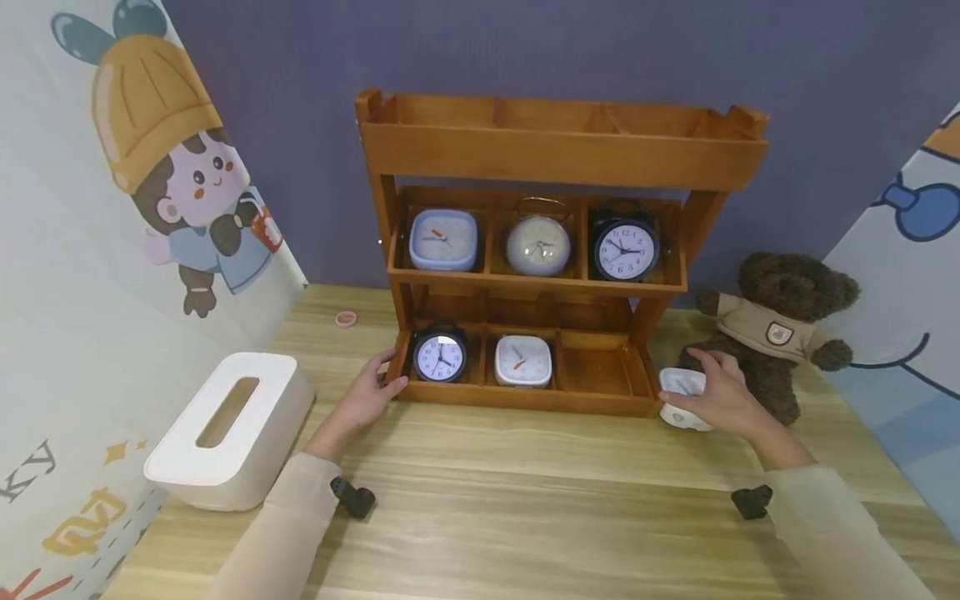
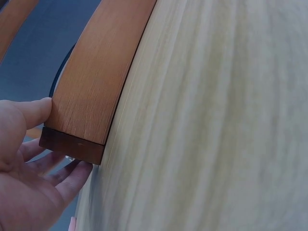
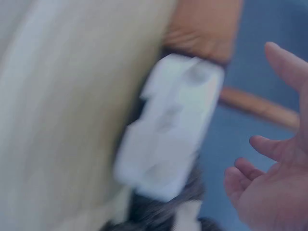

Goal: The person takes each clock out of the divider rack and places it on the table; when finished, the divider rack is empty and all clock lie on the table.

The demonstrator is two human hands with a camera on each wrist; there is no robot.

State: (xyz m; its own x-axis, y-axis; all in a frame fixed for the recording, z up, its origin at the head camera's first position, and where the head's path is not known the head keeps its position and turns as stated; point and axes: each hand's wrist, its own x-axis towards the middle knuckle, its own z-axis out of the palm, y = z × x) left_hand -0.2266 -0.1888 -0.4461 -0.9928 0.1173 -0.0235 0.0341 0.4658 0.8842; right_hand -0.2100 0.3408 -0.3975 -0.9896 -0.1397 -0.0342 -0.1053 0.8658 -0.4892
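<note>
Nearest, two sleeved arms reach out over the pale wooden surface (image 1: 525,500). On the left, the left hand (image 1: 367,396) lies with relaxed fingers against the front left corner of the wooden shelf (image 1: 525,398); the left wrist view shows the thumb (image 2: 33,111) touching the corner's side and the fingers beneath its end, straight rather than curled. Out to the side of that hand sits a white tissue box (image 1: 232,429). On the right, the right hand (image 1: 723,396) rests over a white clock (image 1: 682,400) that stands on the surface just beside the shelf's front right corner; the blurred right wrist view shows the fingers (image 3: 269,144) spread and loose, apart from the clock's back. Just beyond that hand sits a brown teddy bear (image 1: 772,325). Past the left hand, the shelf's lower tier holds a black clock (image 1: 439,356) and a white square clock (image 1: 522,361). Higher up stand a blue clock (image 1: 443,239), a grey round clock (image 1: 537,244) and another black clock (image 1: 625,248).
</note>
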